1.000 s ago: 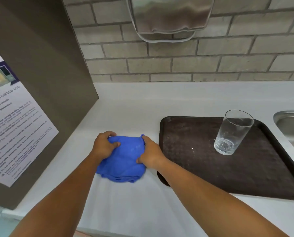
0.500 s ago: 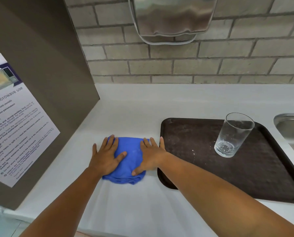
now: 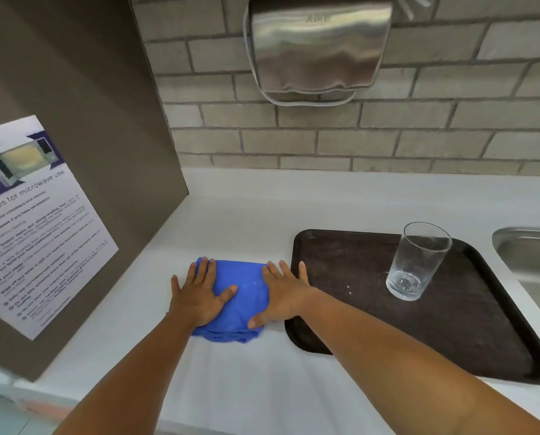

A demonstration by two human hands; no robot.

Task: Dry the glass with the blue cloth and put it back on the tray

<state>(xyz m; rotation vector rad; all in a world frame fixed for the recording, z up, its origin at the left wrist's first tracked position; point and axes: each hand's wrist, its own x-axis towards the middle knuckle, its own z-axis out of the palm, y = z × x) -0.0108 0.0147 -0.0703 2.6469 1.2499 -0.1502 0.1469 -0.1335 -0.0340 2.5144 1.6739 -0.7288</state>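
A folded blue cloth [image 3: 245, 295] lies on the white counter just left of the dark brown tray [image 3: 350, 268]. My left hand [image 3: 199, 296] rests flat on the cloth's left side, fingers spread. My right hand [image 3: 282, 295] lies flat on its right side, with its outer fingers over the tray's left rim. Neither hand grips anything. A clear empty glass [image 3: 417, 260] stands upright on the tray's far right part, well away from both hands.
A grey panel with a microwave-use poster [image 3: 33, 221] stands on the left. A steel hand dryer [image 3: 318, 45] hangs on the brick wall behind. A steel sink [image 3: 532, 262] lies right of the tray. White counter [image 3: 262, 387] stretches toward me.
A second ago both hands clutched the bunched cloth; they have since flattened out on top of it with spread fingers. The view has tilted up a little. The glass stayed put.
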